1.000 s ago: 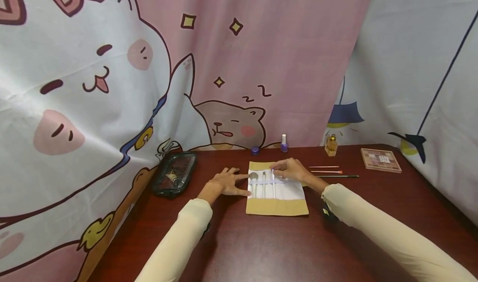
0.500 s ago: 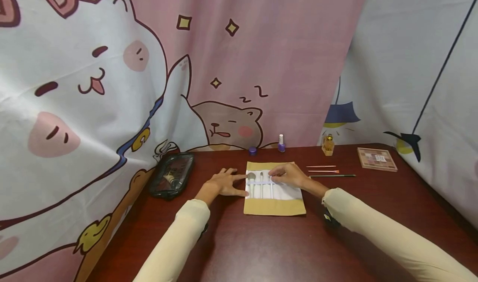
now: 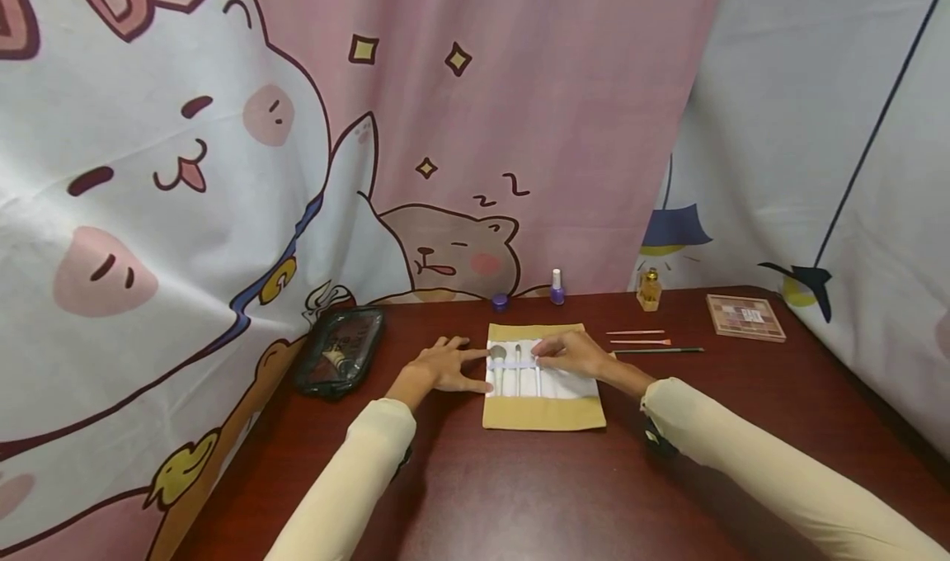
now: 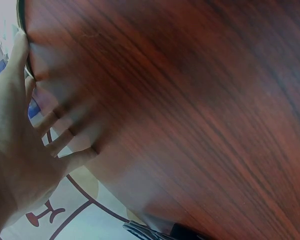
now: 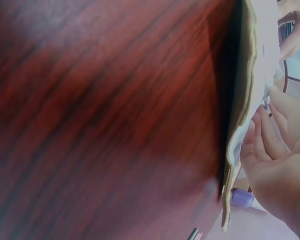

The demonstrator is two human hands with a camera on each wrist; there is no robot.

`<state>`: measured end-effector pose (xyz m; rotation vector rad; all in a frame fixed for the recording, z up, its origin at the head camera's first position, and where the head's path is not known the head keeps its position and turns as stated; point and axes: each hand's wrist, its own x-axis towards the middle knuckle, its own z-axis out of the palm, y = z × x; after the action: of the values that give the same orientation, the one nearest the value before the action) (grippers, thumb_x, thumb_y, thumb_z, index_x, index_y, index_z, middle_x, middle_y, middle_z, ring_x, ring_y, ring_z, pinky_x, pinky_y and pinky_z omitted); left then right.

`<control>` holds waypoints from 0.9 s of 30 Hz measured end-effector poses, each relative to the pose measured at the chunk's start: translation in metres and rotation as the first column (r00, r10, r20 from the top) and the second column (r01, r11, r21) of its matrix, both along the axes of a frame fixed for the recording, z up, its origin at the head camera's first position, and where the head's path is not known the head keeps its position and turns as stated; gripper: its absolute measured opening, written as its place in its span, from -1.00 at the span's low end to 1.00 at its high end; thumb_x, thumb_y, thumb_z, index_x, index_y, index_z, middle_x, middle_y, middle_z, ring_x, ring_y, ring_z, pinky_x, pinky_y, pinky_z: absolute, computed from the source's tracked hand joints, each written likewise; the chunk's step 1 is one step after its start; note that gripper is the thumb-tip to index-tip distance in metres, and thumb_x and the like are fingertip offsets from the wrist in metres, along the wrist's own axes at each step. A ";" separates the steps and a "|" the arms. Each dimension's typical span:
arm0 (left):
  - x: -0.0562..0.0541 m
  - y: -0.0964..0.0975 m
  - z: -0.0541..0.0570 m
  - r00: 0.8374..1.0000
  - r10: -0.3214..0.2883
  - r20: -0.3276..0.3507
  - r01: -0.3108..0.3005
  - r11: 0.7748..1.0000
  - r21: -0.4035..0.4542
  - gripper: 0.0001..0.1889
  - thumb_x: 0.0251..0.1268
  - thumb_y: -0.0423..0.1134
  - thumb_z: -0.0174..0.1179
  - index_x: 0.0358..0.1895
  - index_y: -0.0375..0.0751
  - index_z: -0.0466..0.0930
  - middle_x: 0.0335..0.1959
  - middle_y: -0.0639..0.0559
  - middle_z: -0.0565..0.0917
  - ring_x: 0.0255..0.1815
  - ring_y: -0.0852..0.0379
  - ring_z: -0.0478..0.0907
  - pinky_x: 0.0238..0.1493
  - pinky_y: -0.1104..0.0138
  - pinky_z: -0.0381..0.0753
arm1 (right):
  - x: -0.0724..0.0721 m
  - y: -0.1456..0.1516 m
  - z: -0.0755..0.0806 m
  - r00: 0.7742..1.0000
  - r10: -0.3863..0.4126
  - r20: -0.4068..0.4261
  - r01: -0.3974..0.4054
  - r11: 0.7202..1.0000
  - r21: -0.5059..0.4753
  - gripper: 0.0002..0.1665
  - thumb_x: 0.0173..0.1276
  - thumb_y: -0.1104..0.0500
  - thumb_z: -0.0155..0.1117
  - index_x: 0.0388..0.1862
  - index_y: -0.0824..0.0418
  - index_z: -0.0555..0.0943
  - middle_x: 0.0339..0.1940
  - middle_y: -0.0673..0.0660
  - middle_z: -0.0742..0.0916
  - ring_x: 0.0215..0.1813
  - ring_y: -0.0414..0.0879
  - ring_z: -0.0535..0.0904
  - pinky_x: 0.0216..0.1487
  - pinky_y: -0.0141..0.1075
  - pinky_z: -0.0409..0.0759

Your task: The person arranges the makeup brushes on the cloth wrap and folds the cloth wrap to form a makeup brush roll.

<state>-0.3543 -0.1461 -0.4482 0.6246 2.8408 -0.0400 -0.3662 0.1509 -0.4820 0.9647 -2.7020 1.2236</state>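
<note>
A yellow and white fabric brush roll [image 3: 545,413] lies unfolded on the table. Two makeup brushes stand in its slots on the left: a fluffy-headed brush [image 3: 498,353] and a slimmer brush [image 3: 518,371], both under a pale elastic band. My right hand [image 3: 575,354] pinches the upper end of a third, white-handled brush [image 3: 538,382], whose head the fingers hide. My left hand [image 3: 444,365] has its fingers spread at the roll's left edge, thumb and index tips at the fabric. In the right wrist view, the right hand [image 5: 280,155] reaches over the roll's edge.
Two thin pink brushes [image 3: 637,332] and a green-handled brush [image 3: 658,350] lie right of the roll. Behind are a purple jar [image 3: 500,302], nail polish [image 3: 557,289] and a perfume bottle [image 3: 649,291]. A palette [image 3: 745,318] sits far right, a black clear-topped pouch [image 3: 341,351] left.
My right hand has shifted down the roll, toward me, with the white-handled brush, which sits lower in its slot. The left hand stays at the roll's edge; the head view has shifted slightly.
</note>
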 end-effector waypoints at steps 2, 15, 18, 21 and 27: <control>0.000 0.000 0.001 1.000 -0.002 -0.001 0.002 1.000 0.007 -0.11 0.20 0.61 0.10 0.60 0.50 0.20 0.66 -0.02 0.15 0.61 -0.15 0.11 0.42 -0.17 0.35 | 0.001 0.000 0.000 1.000 0.009 -0.005 -0.009 1.000 0.000 -0.76 0.37 0.30 0.46 -0.03 0.38 0.77 -0.15 0.21 0.84 -0.08 0.04 0.77 -0.01 -0.16 0.71; 0.001 0.000 -0.003 1.000 0.013 -0.004 -0.013 1.000 0.004 -0.11 0.18 0.62 0.10 0.60 0.53 0.20 0.67 -0.01 0.15 0.62 -0.14 0.10 0.43 -0.16 0.35 | 0.005 0.008 0.005 1.000 0.009 -0.028 -0.008 1.000 0.015 -0.65 0.28 0.34 0.52 0.03 0.42 0.73 -0.04 0.31 0.81 -0.06 0.16 0.80 0.00 0.00 0.72; 0.002 0.000 -0.003 1.000 0.015 -0.007 -0.015 1.000 0.008 -0.12 0.20 0.60 0.11 0.60 0.51 0.21 0.66 -0.02 0.16 0.61 -0.14 0.12 0.42 -0.15 0.36 | 0.006 0.014 0.011 0.999 -0.018 -0.034 0.020 0.999 0.038 -0.64 0.30 0.30 0.52 0.06 0.40 0.73 -0.04 0.29 0.82 -0.08 0.11 0.80 -0.03 -0.07 0.74; 0.003 0.001 -0.002 1.000 0.011 -0.006 -0.011 1.000 0.010 -0.13 0.21 0.59 0.12 0.60 0.50 0.21 0.66 -0.02 0.16 0.60 -0.14 0.12 0.41 -0.16 0.36 | 0.008 0.021 0.017 0.997 -0.059 -0.044 0.061 0.997 0.053 -0.64 0.30 0.29 0.52 0.05 0.37 0.74 -0.07 0.26 0.83 -0.10 0.08 0.80 -0.05 -0.08 0.74; 0.004 0.000 0.000 1.000 0.007 -0.007 -0.007 1.000 0.017 -0.13 0.21 0.59 0.12 0.60 0.48 0.22 0.66 -0.03 0.16 0.61 -0.15 0.12 0.42 -0.16 0.36 | 0.010 0.042 0.027 0.992 -0.097 -0.086 0.102 0.993 0.052 -0.64 0.29 0.29 0.54 0.04 0.38 0.74 -0.11 0.27 0.83 -0.12 0.10 0.81 -0.06 0.01 0.73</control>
<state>-0.3501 -0.1457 -0.4478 0.6188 2.8527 -0.0167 -0.3562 0.1931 -0.4554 0.8549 -2.6973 1.0709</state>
